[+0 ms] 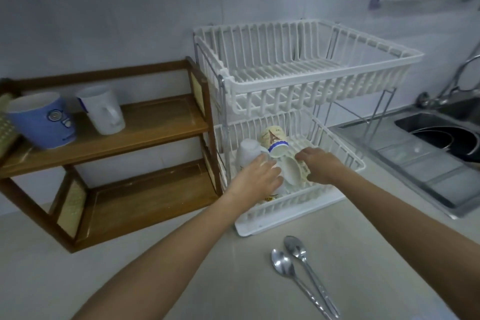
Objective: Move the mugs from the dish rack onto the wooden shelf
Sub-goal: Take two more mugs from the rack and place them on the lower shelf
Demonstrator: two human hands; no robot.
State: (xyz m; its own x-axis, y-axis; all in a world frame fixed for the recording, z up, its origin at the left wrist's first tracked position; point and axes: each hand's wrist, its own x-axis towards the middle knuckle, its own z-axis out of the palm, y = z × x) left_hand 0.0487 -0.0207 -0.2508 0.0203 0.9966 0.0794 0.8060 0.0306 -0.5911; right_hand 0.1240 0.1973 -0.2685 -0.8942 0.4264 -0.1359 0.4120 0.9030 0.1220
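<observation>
**Both hands in the lower tier, mugs still to lift**

We have both hands down in the lower basket of the white dish rack (306, 65). Our left hand (255, 176) lies over a white mug (248, 150) standing mouth-down at the left of that tier, fingers (272, 170) curled around something white just beside it; how firm that hold is, we cannot tell. Our right hand (320, 165) is closed on a cream patterned mug (293, 171) lying on its side. Behind them a third mug with a blue band (275, 141) tilts against the back bars.

We judge these to be ceramic: stiff, fairly heavy for their size, breakable if knocked together, and perhaps slick if damp. They sit touching, so each wants lifting clear of its neighbours, taken round the body or by the handle.

The upper tier of the rack holds nothing. The wooden shelf (155, 127) stands to the left on the bench (181, 267), with a blue mug (42, 121) and a white mug with a handle (102, 110) on its upper board; the lower board is bare. Two spoons (298, 265) lie on the bench near us.
</observation>
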